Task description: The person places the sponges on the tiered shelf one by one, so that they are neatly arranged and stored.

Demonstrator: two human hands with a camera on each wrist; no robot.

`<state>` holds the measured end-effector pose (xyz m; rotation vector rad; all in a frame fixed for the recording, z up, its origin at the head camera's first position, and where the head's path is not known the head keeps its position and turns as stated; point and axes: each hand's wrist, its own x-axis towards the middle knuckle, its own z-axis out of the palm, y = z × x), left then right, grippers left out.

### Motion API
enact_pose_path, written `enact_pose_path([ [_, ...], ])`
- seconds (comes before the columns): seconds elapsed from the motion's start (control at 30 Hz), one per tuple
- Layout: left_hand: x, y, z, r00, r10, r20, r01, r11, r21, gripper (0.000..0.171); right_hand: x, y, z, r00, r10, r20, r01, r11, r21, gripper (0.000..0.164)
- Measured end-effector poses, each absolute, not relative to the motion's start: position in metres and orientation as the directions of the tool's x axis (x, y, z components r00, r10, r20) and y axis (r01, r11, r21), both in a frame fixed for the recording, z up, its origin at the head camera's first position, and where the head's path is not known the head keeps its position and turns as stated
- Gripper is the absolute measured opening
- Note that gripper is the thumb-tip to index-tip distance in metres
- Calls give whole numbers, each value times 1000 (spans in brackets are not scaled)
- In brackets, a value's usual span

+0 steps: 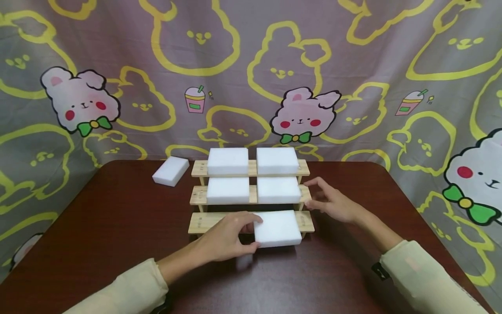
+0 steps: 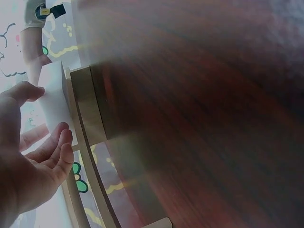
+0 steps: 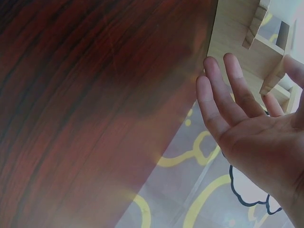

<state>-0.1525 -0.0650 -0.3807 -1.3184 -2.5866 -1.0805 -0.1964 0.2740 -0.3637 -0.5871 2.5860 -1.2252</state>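
Observation:
My left hand (image 1: 225,237) pinches the left edge of a white foam block (image 1: 277,229) at the right part of the lowest tier. That block overhangs the front of the wooden three-tier rack (image 1: 201,222). In the left wrist view, the thumb and fingers lie around the block (image 2: 54,97), with some fingers loosely bent. Beside the right end of the middle tier is my right hand (image 1: 339,206), holding nothing, its thumb and fingers spread apart. Its fingers look relaxed in the right wrist view, where the hand (image 3: 256,137) is close to the rack's end.
Two foam blocks sit on the top tier, including a left one (image 1: 228,161), and two on the middle tier, including a right one (image 1: 278,189). Another block (image 1: 171,171) lies on the dark wooden table (image 1: 117,231) to the rack's left. A patterned curtain (image 1: 243,52) hangs behind.

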Motion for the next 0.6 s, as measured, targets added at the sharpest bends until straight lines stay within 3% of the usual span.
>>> enact_pose_path([
  [0.6, -162, -58, -384, -665, 652, 363, 702, 380, 603, 36, -196, 274, -363, -894, -448, -27, -261, 568, -781, 52],
])
